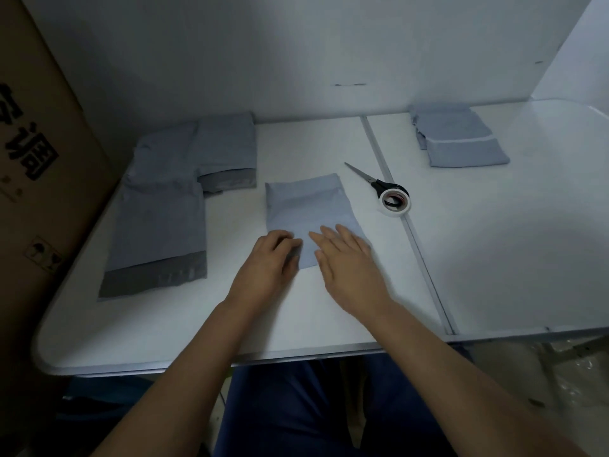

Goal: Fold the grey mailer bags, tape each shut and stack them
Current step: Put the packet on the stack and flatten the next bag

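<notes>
A folded grey mailer bag lies at the middle of the white table. My left hand has curled fingers gripping the bag's near left corner. My right hand lies flat with straight fingers on the bag's near right part. Unfolded grey mailer bags lie in a loose pile at the left. A stack of folded bags sits at the back right. A roll of tape stands right of the bag, with scissors beside it, their black handle against the roll.
A large brown cardboard box stands against the table's left side. White walls close the back and right. A metal seam runs front to back across the table, right of the tape.
</notes>
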Demonstrator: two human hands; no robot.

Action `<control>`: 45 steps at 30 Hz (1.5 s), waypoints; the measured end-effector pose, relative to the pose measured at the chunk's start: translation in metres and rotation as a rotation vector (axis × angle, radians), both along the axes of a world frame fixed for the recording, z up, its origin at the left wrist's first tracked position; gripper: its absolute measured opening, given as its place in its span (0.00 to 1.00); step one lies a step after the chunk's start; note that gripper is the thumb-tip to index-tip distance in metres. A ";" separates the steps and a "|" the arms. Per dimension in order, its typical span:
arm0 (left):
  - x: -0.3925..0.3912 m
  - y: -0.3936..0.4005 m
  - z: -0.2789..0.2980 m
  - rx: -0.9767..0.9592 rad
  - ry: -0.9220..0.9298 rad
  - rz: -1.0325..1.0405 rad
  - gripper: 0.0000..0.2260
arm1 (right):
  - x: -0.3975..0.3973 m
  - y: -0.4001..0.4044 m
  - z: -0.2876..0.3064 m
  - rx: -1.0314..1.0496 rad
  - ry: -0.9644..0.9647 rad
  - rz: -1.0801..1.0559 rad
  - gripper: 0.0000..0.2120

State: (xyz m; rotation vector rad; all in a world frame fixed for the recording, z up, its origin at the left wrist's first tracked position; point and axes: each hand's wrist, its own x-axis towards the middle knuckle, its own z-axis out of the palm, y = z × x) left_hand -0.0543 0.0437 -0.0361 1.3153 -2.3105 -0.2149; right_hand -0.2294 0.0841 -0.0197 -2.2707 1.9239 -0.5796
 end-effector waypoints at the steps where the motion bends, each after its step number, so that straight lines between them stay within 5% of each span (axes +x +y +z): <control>1: -0.001 0.001 0.001 -0.002 -0.003 -0.003 0.14 | 0.001 -0.007 -0.003 0.038 -0.008 -0.023 0.23; 7: 0.001 0.002 0.006 0.026 -0.083 -0.004 0.15 | -0.007 -0.017 -0.026 0.162 0.181 -0.093 0.40; 14: -0.036 0.003 0.012 0.269 -0.154 0.020 0.23 | -0.005 -0.018 -0.025 0.187 0.177 -0.109 0.40; 21: -0.002 0.005 0.000 0.283 -0.343 0.082 0.26 | -0.005 -0.018 -0.027 0.178 0.160 -0.121 0.41; 35: 0.015 0.007 0.007 0.344 -0.343 0.137 0.30 | -0.008 -0.013 -0.020 0.230 0.114 -0.150 0.46; 41: 0.014 -0.010 0.025 0.369 -0.286 0.129 0.33 | -0.057 -0.031 -0.006 -0.169 -0.143 -0.215 0.19; 45: 0.003 -0.018 0.045 0.197 -0.073 0.169 0.24 | -0.100 -0.050 0.003 -0.182 -0.087 -0.401 0.17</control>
